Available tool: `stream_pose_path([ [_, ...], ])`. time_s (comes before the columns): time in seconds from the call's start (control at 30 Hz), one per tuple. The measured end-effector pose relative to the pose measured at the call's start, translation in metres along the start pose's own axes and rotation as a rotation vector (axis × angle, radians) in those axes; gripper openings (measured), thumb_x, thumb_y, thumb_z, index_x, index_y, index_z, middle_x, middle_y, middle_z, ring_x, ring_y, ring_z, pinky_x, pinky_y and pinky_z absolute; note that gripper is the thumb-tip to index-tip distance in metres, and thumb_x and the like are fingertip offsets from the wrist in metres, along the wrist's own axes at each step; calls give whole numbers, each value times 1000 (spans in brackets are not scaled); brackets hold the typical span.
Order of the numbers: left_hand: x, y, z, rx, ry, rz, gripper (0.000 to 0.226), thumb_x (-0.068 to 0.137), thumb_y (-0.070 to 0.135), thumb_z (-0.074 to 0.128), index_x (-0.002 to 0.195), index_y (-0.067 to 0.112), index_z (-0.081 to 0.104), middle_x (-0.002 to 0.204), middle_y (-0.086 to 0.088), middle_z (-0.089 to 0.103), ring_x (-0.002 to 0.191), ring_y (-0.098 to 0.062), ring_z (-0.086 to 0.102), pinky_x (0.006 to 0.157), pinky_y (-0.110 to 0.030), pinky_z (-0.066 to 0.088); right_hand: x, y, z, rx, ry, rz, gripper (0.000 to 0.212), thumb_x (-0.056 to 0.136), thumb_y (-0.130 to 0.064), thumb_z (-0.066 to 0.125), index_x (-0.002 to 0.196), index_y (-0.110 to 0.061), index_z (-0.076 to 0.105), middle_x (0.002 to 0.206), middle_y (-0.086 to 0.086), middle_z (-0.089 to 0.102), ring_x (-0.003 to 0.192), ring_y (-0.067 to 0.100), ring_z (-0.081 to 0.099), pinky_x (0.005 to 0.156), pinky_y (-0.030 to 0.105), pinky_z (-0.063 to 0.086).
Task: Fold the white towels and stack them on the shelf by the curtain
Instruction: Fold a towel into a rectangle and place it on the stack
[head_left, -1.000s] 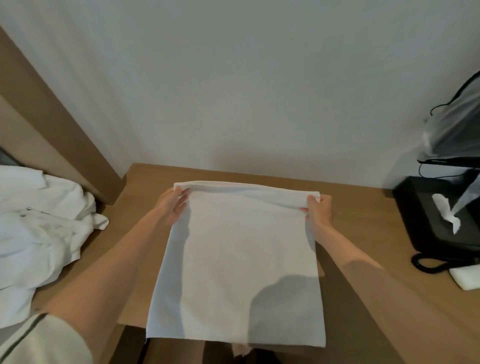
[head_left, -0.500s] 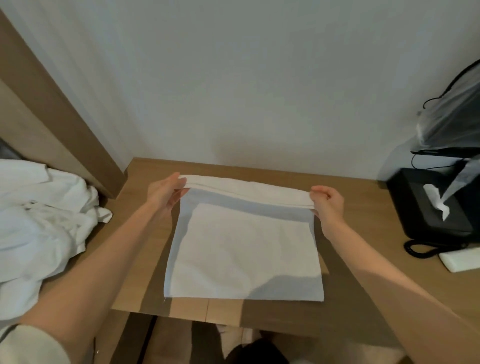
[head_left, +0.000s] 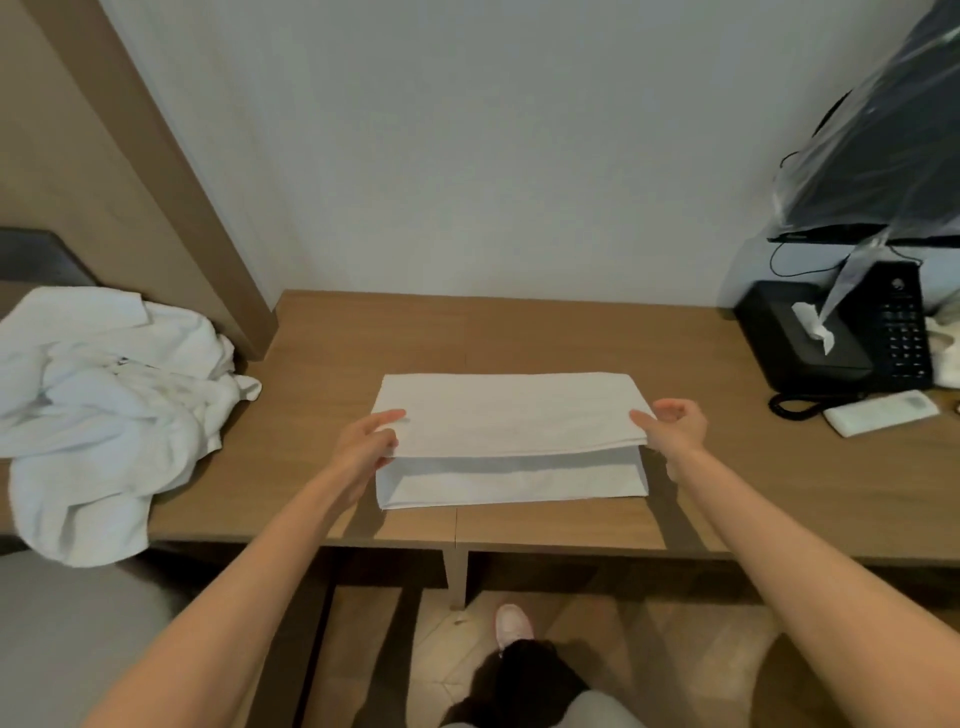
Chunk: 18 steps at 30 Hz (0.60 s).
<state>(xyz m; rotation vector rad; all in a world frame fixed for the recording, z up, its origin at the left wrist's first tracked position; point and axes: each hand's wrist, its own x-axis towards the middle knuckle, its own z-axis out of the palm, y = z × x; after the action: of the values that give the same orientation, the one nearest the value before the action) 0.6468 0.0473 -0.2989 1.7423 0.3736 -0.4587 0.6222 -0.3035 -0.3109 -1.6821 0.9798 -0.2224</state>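
Observation:
A white towel (head_left: 511, 415) lies on the wooden desk (head_left: 332, 353), its upper layer doubled toward me and held a little above the lower layer, whose near strip shows beneath. My left hand (head_left: 366, 447) pinches the left corner of the upper layer. My right hand (head_left: 672, 428) pinches the right corner. A heap of crumpled white towels (head_left: 98, 410) lies at the left end of the desk and hangs over its front edge. No shelf or curtain is in view.
A black tissue box (head_left: 800, 335) and a black telephone (head_left: 901, 327) stand at the right end, with a white remote (head_left: 880, 413) in front. A plastic-wrapped dark screen (head_left: 883, 140) hangs above. A wooden panel (head_left: 156, 171) rises at the left. My shoe (head_left: 513, 626) is on the floor.
Both hands have drawn the towel's far edge toward me, so the top layer now covers most of the lower one. The camera view has pulled back and down.

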Motion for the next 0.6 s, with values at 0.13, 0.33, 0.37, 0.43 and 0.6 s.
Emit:
stream_pose_path([
  [0.13, -2, -19, 3, 124, -55, -37, 45, 92, -6, 38, 134, 4, 50, 141, -14, 43, 126, -29, 41, 105, -38, 39, -4, 18, -2, -26, -34, 164, 47, 80, -4, 74, 120, -5, 49, 125, 15, 54, 99, 26, 53, 75, 31, 47],
  [0.33, 7, -29, 2, 168, -64, -78, 39, 94, 3, 47, 132, 8, 53, 143, -12, 44, 130, -28, 40, 102, -37, 38, -1, 29, 4, -90, -106, 200, 49, 86, 0, 64, 128, -9, 42, 132, 16, 50, 106, 27, 51, 81, 35, 47],
  [0.37, 7, -30, 2, 119, -37, -93, 35, 96, 10, 50, 131, 7, 53, 141, -12, 46, 126, -28, 43, 99, -37, 41, 0, 29, 6, -90, -120, 198, 49, 87, 0, 62, 130, -9, 40, 133, 15, 49, 104, 26, 50, 81, 35, 46],
  [0.43, 8, -32, 2, 68, 5, -72, 36, 98, 17, 50, 132, 7, 52, 141, -11, 46, 126, -27, 43, 96, -38, 44, 2, 31, 10, -73, -147, 212, 50, 90, -3, 60, 133, -10, 36, 133, 14, 48, 102, 25, 49, 81, 35, 45],
  [0.6, 10, -35, 0, 22, 27, 56, 53, 95, 5, 51, 143, 20, 35, 147, -5, 32, 129, -29, 39, 99, -50, 46, 4, 34, 13, -14, -185, 309, 44, 92, -11, 61, 132, -5, 44, 127, 15, 53, 99, 26, 49, 82, 39, 50],
])
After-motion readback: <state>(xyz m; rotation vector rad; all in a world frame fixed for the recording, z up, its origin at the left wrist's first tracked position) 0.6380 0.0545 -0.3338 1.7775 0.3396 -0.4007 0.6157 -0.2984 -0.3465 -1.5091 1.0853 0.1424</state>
